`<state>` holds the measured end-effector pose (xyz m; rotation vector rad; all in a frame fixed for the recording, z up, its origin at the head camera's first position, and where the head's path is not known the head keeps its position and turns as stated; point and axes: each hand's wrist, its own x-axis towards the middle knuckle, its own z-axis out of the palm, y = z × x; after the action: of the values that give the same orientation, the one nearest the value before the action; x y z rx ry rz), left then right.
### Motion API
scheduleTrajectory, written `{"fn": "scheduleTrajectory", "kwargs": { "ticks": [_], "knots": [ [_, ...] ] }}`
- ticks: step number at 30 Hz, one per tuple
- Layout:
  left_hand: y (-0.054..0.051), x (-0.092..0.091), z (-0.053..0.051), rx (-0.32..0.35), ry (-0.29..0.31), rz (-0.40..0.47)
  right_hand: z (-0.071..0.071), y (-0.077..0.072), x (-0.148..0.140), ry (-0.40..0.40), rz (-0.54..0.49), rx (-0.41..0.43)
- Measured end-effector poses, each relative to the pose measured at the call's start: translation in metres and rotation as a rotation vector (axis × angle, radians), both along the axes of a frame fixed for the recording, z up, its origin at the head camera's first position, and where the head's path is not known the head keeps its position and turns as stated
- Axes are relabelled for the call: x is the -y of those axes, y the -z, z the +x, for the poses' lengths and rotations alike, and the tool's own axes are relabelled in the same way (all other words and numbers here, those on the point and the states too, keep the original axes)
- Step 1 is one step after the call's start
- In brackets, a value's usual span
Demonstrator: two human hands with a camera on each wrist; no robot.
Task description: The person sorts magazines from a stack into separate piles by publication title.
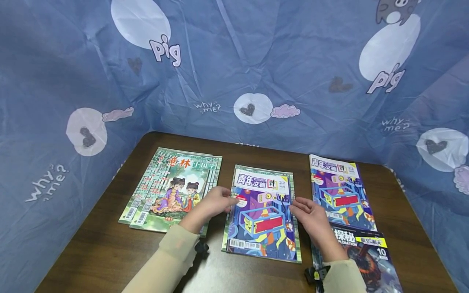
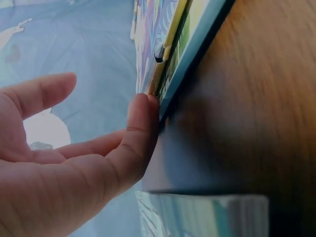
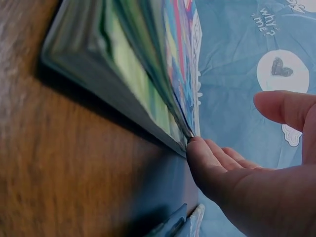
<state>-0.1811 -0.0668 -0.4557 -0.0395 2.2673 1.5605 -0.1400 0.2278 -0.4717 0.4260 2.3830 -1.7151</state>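
A purple magazine (image 1: 264,228) lies on top of a green-bordered magazine (image 1: 297,244) in the middle of the table. At the stack's left edge is my left hand (image 1: 213,202), its fingertips touching the side in the left wrist view and its thumb held apart. On the opposite edge, my right hand (image 1: 316,223) touches the pages' side with its fingertips; the right wrist view shows that thumb (image 3: 284,108) raised off the cover. Neither hand curls around the magazines.
Overlapping green magazines (image 1: 198,179) with two drawn children lie at the left. To the right, another purple magazine (image 1: 342,195) lies above a dark magazine (image 1: 370,260), partly covered by my right arm. A blue printed cloth (image 1: 220,73) hangs behind the brown table (image 1: 99,240).
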Motion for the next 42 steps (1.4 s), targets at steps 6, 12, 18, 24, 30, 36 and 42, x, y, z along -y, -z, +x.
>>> {"fn": "scheduleTrajectory", "kwargs": {
  "ticks": [6,12,18,24,30,36,42],
  "knots": [
    [0.002,-0.001,0.0,0.057,-0.057,0.099,0.0,0.001,0.003,0.006,0.005,-0.001],
    [0.006,-0.003,-0.001,0.073,-0.141,0.253,-0.002,0.003,0.005,0.02,-0.001,0.006],
    [0.012,-0.007,0.0,0.008,-0.068,0.238,-0.002,0.003,0.003,0.011,-0.009,0.014],
    [0.012,-0.01,0.005,0.008,0.016,0.237,-0.002,0.002,0.003,-0.004,-0.007,0.02],
    [0.012,-0.009,0.006,0.084,0.054,0.305,-0.002,0.002,0.003,0.001,-0.002,0.023],
    [0.013,-0.01,0.005,0.119,0.076,0.338,-0.001,0.002,0.004,0.007,-0.003,0.017],
    [0.01,-0.011,0.007,0.124,0.07,0.283,-0.001,0.003,0.005,0.005,0.012,-0.007]
  ]
}}
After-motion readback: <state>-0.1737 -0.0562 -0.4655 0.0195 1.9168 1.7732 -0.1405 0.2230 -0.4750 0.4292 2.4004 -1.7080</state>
